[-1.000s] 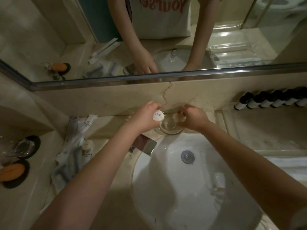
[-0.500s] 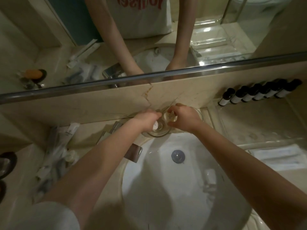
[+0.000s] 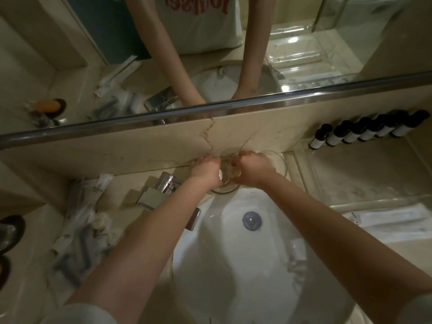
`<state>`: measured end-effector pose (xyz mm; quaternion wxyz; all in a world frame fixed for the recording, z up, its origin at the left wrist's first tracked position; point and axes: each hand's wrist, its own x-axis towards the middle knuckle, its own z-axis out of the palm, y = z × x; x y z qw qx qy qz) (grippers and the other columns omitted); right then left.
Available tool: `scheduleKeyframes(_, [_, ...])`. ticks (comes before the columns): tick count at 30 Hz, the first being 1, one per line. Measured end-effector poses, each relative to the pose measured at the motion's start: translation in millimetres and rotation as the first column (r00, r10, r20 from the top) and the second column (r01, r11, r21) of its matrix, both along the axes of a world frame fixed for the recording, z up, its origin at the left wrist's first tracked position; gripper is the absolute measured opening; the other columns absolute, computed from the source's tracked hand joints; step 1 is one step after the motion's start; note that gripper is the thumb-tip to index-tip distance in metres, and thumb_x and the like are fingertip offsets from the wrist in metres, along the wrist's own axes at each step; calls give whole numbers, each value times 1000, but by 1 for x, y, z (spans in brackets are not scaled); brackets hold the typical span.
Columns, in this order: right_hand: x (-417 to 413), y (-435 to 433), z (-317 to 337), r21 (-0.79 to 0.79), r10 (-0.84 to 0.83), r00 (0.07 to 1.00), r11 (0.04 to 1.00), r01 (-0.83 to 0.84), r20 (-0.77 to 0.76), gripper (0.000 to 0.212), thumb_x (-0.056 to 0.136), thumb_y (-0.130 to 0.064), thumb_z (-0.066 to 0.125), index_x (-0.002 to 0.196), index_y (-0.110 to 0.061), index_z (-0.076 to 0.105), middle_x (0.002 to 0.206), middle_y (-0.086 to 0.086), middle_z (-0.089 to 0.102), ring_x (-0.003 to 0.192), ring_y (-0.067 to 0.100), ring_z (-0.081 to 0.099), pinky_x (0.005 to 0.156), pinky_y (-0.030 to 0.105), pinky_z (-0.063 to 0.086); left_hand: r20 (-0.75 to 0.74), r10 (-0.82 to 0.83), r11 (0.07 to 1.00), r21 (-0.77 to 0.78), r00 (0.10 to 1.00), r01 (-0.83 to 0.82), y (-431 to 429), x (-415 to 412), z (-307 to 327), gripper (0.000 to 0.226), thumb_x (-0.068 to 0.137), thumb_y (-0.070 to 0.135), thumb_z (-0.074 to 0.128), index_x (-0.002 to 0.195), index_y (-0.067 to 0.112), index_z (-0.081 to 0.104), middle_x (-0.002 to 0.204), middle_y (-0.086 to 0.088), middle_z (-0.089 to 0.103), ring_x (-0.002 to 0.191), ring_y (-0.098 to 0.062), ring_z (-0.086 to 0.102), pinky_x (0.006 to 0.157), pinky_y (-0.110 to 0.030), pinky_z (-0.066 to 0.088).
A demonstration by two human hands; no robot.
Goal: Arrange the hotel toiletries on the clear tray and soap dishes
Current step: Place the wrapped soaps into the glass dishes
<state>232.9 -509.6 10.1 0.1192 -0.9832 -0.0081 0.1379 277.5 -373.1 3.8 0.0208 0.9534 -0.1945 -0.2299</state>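
1. Beige marble desk (image 3: 112, 190) surrounds a white sink basin (image 3: 233, 265), with a long mirror (image 3: 70, 54) above a marble ledge at 12 o'clock.
2. Both forearms reach over the basin toward 12 o'clock and meet at a clear glass soap dish (image 3: 225, 187) that sits on the desk between the basin rim and the wall.
3. Left hand (image 3: 205, 169) is curled over the dish's left edge; its fingers are closed around a small white round item (image 3: 220, 175), only partly visible.
4. Right hand (image 3: 251, 168) is curled at the dish's right side, fingers pinched on a pale, translucent small piece (image 3: 235, 173) over the dish; what it is cannot be told.
5. A second clear dish (image 3: 279, 163) shows just behind the right hand.
6. At 2 o'clock a row of dark bottles (image 3: 364, 132) with white labels leans against the wall at the back of a clear tray (image 3: 350, 183).
7. At 9 o'clock lie wrapped toiletry packets (image 3: 81, 225), beside the chrome faucet (image 3: 161, 190).
8. At 3 o'clock, flat white packets (image 3: 385, 217) rest near the tray's front edge.
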Motion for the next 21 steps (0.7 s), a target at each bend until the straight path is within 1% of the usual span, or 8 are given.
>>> scheduleKeyframes(2, [1, 3, -3, -3, 19, 1000, 1000, -19, 4, 38, 77, -36, 60, 111, -18, 63, 115, 6, 59, 110, 27, 55, 88, 35, 43, 0, -25, 1000, -19, 1000, 25, 3, 3, 0, 47, 75, 28, 70, 117, 14, 51, 129, -11, 48, 123, -31, 44, 101, -38, 36])
scheduleKeyframes(5, [3, 6, -4, 2, 40, 999, 999, -40, 0, 39, 77, -39, 62, 111, -19, 64, 116, 7, 58, 113, 27, 53, 90, 34, 42, -1, -28, 999, -31, 1000, 28, 5, 5, 0, 44, 74, 26, 71, 112, 14, 54, 126, -11, 49, 121, -31, 45, 99, -38, 37])
scheduleKeyframes(10, [5, 4, -5, 14, 48, 999, 999, -48, -6, 45, 76, -47, 66, 112, -21, 63, 117, 6, 58, 115, 28, 51, 91, 37, 42, -5, -38, 999, -33, 999, 38, 5, 6, -1, 44, 74, 24, 72, 113, 13, 54, 127, -11, 48, 121, -31, 44, 99, -39, 40])
scheduleKeyframes(13, [4, 2, -4, 7, 40, 999, 999, -40, -18, 52, 75, -49, 67, 120, -25, 59, 122, 6, 57, 118, 27, 49, 93, 36, 41, -3, -42, 999, -11, 999, 42, 5, 5, 0, 46, 74, 28, 73, 114, 15, 53, 127, -10, 48, 122, -30, 44, 100, -40, 38])
scheduleKeyframes(15, [2, 1, -1, 37, 22, 1000, 999, -21, -18, 60, 74, -51, 68, 127, -28, 53, 127, 6, 54, 121, 28, 47, 96, 38, 39, -6, -34, 999, -3, 999, 34, 5, 5, 3, 48, 75, 29, 73, 116, 16, 52, 129, -9, 48, 122, -29, 45, 99, -40, 39])
scheduleKeyframes(18, [-4, -2, 9, 73, -16, 1000, 997, 15, 3, 64, 73, -46, 70, 131, -28, 50, 130, 6, 53, 121, 28, 48, 96, 38, 41, 32, -30, 999, -18, 999, 31, 8, 5, 16, 52, 74, 31, 72, 120, 16, 52, 129, -9, 51, 121, -30, 48, 100, -40, 42])
scheduleKeyframes(21, [-16, -4, 18, 119, -53, 997, 992, 46, 62, 61, 73, -40, 72, 129, -26, 53, 126, 6, 56, 116, 29, 50, 94, 38, 44, 59, 1, 996, -89, 998, 4, 21, 1, 33, 51, 74, 32, 70, 118, 15, 54, 125, -9, 55, 117, -30, 51, 96, -39, 44])
